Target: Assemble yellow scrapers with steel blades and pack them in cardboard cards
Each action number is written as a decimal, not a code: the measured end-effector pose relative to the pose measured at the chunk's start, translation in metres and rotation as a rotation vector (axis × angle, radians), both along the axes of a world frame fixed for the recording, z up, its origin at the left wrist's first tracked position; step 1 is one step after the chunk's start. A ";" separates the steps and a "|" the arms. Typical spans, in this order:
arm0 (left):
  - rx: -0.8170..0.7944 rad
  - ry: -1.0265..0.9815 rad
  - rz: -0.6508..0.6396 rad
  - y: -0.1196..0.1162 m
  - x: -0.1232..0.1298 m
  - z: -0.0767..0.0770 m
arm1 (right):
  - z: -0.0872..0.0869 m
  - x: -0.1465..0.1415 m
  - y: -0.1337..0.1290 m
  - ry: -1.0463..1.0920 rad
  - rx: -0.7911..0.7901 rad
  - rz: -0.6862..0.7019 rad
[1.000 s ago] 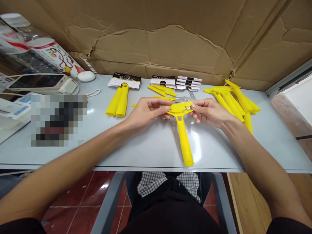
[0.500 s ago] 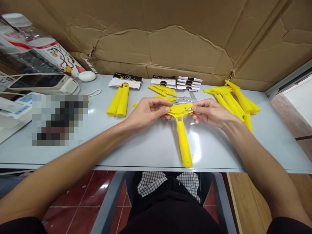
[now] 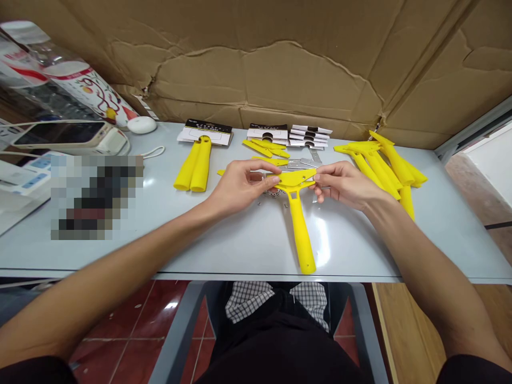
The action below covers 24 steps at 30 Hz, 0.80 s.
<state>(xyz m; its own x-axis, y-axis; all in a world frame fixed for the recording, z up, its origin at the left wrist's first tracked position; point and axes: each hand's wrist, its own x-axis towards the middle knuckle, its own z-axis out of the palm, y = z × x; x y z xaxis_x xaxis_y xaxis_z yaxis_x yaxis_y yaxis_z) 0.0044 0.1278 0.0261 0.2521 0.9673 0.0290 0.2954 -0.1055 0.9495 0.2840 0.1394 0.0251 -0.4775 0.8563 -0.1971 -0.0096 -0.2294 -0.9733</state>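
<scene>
A T-shaped yellow plastic scraper (image 3: 301,229) lies in front of me, its handle pointing toward the table's near edge. A flat yellow cover plate (image 3: 295,178) with small holes sits on its wide head. My left hand (image 3: 242,188) pinches the left end of the head and plate between thumb and fingers. At the right end, the fingertips of my right hand (image 3: 340,182) are closed on the same head. Small metal screws or nuts (image 3: 276,194) lie scattered beside the left fingertips. Metal blades (image 3: 300,163) rest just behind the head, partly hidden.
Loose yellow plates (image 3: 266,148) and folded cards (image 3: 310,137) lie at the back. Two yellow handles (image 3: 193,165) rest on the left by a black-and-white card (image 3: 206,132). Several yellow scrapers (image 3: 380,160) are piled right. A phone (image 3: 60,134) and bottles (image 3: 76,80) stand far left.
</scene>
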 end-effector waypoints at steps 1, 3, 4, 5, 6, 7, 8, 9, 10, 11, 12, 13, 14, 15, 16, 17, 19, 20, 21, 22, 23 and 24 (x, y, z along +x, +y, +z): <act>0.021 0.003 -0.001 0.000 0.000 0.001 | 0.000 0.000 0.000 0.002 0.001 0.000; 0.040 0.007 -0.006 0.001 -0.001 0.002 | -0.001 0.000 0.000 0.008 0.005 0.004; 0.038 0.012 -0.008 0.001 -0.002 0.003 | -0.001 0.000 0.000 0.010 0.005 0.006; 0.029 0.013 -0.011 0.003 -0.003 0.003 | -0.001 0.000 0.000 0.010 0.004 0.008; 0.014 0.007 -0.017 0.004 -0.004 0.002 | -0.001 0.000 0.000 0.009 0.003 0.008; -0.005 -0.011 -0.025 0.005 -0.004 0.001 | -0.001 0.000 0.000 0.007 0.001 0.007; -0.027 -0.042 -0.032 0.006 -0.004 0.001 | -0.001 0.000 0.000 0.005 0.000 0.003; -0.053 -0.085 -0.036 0.006 -0.004 0.000 | -0.001 0.000 0.000 0.002 -0.002 -0.002; -0.082 -0.134 -0.035 0.006 -0.004 0.000 | -0.001 0.000 0.000 0.000 -0.003 -0.006; -0.107 -0.179 -0.031 0.006 -0.003 -0.001 | 0.000 0.000 0.000 -0.002 -0.005 -0.011; -0.124 -0.214 -0.024 0.005 -0.002 -0.001 | 0.000 0.000 0.000 -0.003 -0.006 -0.014; -0.130 -0.233 -0.015 0.004 -0.001 0.000 | 0.000 0.000 0.000 -0.003 -0.007 -0.015; -0.127 -0.232 -0.005 0.003 0.000 0.000 | 0.000 0.000 0.000 -0.001 -0.008 -0.014; -0.119 -0.215 0.006 0.002 0.001 0.001 | 0.000 0.000 0.000 0.001 -0.009 -0.012; -0.112 -0.191 0.016 0.000 0.002 0.002 | 0.000 0.000 0.000 0.003 -0.011 -0.010; -0.110 -0.166 0.026 -0.001 0.003 0.003 | 0.000 0.000 0.000 0.003 -0.013 -0.007; -0.121 -0.126 0.036 -0.002 0.003 0.006 | 0.000 0.000 0.000 0.006 -0.016 -0.001; -0.133 -0.108 0.037 -0.002 0.003 0.007 | 0.000 0.000 0.000 0.007 -0.016 0.001; -0.147 -0.089 0.035 -0.003 0.002 0.007 | 0.001 0.000 -0.001 0.010 -0.016 0.003; -0.161 -0.070 0.031 -0.003 0.002 0.008 | 0.001 0.000 -0.001 0.012 -0.015 0.002; -0.173 -0.054 0.024 -0.002 0.001 0.008 | 0.001 0.000 -0.001 0.014 -0.014 0.000; -0.180 -0.045 0.017 -0.002 0.001 0.007 | 0.001 -0.001 -0.001 0.016 -0.013 -0.002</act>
<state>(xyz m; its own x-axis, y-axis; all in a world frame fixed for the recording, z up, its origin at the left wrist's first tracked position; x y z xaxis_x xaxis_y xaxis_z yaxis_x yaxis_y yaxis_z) 0.0050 0.1256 0.0335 0.2378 0.9620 -0.1339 0.2527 0.0719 0.9649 0.2834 0.1385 0.0262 -0.4790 0.8545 -0.2008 -0.0252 -0.2420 -0.9700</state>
